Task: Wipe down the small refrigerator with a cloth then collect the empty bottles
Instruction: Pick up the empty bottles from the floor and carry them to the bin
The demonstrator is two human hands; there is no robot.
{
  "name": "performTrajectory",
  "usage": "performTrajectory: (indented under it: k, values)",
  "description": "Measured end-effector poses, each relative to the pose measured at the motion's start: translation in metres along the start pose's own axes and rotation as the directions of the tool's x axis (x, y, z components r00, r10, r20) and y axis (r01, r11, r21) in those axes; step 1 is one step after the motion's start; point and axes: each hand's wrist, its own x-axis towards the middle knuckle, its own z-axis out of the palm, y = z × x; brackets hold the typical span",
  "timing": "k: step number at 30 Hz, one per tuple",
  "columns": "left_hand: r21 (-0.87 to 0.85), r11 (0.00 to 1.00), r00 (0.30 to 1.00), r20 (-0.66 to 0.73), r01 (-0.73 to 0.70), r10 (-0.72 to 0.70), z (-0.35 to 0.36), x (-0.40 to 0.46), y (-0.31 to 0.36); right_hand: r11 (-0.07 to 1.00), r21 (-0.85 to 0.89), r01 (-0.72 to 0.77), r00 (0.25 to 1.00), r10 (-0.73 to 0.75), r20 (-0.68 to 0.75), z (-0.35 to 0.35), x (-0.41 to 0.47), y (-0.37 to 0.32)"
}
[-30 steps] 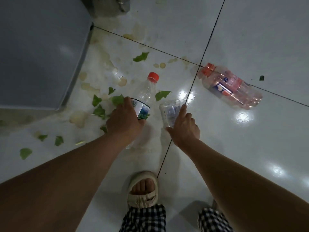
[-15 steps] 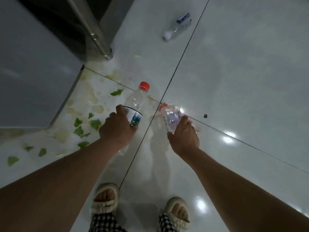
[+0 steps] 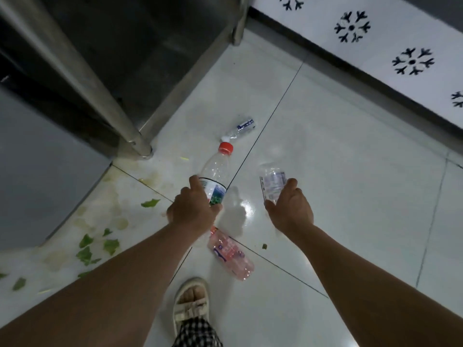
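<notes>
Over the white tiled floor (image 3: pixel 325 159), my left hand (image 3: pixel 191 211) grips a red-capped bottle (image 3: pixel 215 175); my right hand (image 3: pixel 290 209) grips a small clear bottle (image 3: pixel 271 181).

Both bare forearms stretched forward and down from the bottom corners, converging toward the middle, wrists roughly level and well apart. Left hand (image 3: pixel 191 211) seen from the back, knuckles up, fingers curled round the lower half of a red-capped clear bottle (image 3: pixel 215 175), forefinger laid along its side, thumb tucked beneath and out of sight. Right hand (image 3: pixel 290 209) likewise back-up, thumb and forefinger spread in a pinch on a crumpled clear bottle (image 3: pixel 271 182), the remaining fingers probably folded under it, though hidden by the hand itself. One sandalled foot (image 3: pixel 191 300) planted between the arms, toes forward, a checked trouser leg (image 3: pixel 198 333) above it.
</notes>
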Motion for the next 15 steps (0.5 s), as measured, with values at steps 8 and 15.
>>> performTrajectory:
  k: [8,15]
  values:
    - [0.016,0.998,0.997,0.046,0.058,-0.059,0.011,0.071,0.032,1.0,0.015,-0.023,1.0,0.022,0.005,-0.018,0.096,-0.006]
    - [-0.031,0.986,0.982,0.095,0.165,-0.161,0.069,0.137,0.068,0.997,-0.035,0.075,0.993,-0.071,0.096,-0.005,0.204,0.002]
